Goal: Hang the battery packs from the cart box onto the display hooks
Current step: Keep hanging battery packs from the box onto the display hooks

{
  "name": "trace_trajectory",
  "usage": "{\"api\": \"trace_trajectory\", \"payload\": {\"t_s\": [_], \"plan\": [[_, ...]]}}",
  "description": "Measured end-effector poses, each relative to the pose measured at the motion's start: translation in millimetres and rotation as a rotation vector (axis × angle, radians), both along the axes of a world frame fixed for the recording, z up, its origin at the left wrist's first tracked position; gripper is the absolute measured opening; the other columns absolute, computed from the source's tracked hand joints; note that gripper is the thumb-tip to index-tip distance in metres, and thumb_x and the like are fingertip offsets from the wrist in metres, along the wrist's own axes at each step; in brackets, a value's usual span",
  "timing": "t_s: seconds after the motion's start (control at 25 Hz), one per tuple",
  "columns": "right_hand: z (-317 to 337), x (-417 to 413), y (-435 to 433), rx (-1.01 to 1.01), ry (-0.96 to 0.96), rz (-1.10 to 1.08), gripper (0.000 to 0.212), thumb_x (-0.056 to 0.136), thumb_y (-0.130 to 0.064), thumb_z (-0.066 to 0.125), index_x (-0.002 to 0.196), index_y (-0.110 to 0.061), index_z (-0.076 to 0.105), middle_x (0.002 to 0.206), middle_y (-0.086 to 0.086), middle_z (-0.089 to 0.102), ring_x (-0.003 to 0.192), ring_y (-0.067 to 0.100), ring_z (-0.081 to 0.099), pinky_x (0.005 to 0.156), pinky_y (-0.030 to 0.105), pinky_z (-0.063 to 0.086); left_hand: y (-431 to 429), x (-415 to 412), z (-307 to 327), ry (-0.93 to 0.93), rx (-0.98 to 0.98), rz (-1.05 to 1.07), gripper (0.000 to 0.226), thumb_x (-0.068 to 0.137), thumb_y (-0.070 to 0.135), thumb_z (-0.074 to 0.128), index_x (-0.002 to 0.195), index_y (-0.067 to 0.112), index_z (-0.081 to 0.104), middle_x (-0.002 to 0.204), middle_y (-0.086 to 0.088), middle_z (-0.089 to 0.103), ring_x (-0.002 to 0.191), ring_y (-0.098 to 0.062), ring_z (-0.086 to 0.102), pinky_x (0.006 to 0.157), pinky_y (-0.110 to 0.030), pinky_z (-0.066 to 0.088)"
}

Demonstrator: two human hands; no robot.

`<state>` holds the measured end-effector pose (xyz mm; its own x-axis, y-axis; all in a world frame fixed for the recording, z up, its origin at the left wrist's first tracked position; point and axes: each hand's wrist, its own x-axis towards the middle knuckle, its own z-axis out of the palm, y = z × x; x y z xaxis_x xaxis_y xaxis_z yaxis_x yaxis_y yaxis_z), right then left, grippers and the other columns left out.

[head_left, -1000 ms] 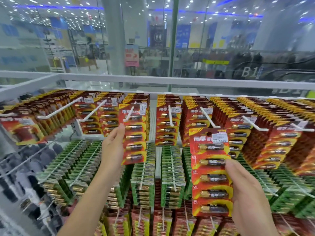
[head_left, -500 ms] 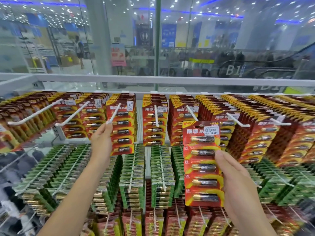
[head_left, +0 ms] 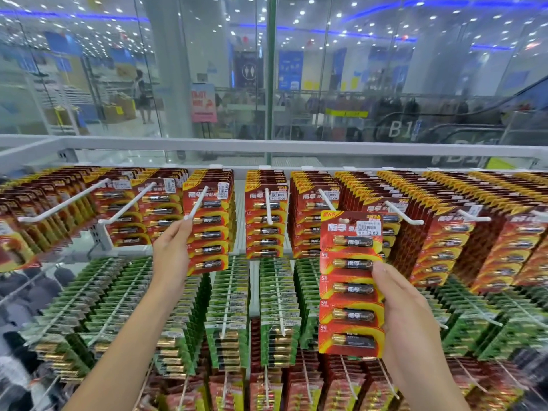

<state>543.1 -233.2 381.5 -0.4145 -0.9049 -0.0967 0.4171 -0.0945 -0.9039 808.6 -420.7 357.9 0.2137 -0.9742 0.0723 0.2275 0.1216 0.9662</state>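
Holding a red battery pack [head_left: 351, 284] upright, the right hand [head_left: 406, 315] grips its right edge, thumb on the front. The pack is a tall card with five batteries stacked in yellow-trimmed blisters and a white price sticker near the top; it sits in front of the display, just below a white hook [head_left: 400, 213]. The left hand [head_left: 170, 253] pinches the tip of another hook [head_left: 195, 204] holding red packs [head_left: 207, 232]. Compared with half a second ago, both hands sit slightly higher against the display, grips unchanged.
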Motion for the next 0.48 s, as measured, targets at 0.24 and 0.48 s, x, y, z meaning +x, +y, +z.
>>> {"api": "trace_trajectory", "payload": {"t_s": [0.24,0.48], "plan": [[6.0,-3.8,-4.0,0.011,0.060,0.014,0.024,0.101,-0.033,0.055,0.116,-0.024,0.073,0.102,0.001,0.080,0.088,0.024,0.078,0.076,0.045,0.059,-0.8,-0.3,-0.6,0.020,0.009,-0.017,0.021,0.106,0.035,0.056,0.108,0.025,0.074,0.098,0.000,0.081,0.092,-0.026,0.078,0.084,-0.046,0.061],[0.0,-0.4,-3.1,0.019,0.029,0.030,0.024,0.098,-0.034,0.059,0.114,-0.021,0.073,0.104,0.004,0.079,0.090,0.026,0.078,0.082,0.050,0.059,-3.4,0.9,-2.3,0.034,0.015,-0.017,0.022,0.106,0.035,0.056,0.113,0.024,0.074,0.104,-0.003,0.080,0.097,-0.028,0.077,0.089,-0.050,0.060]]}}
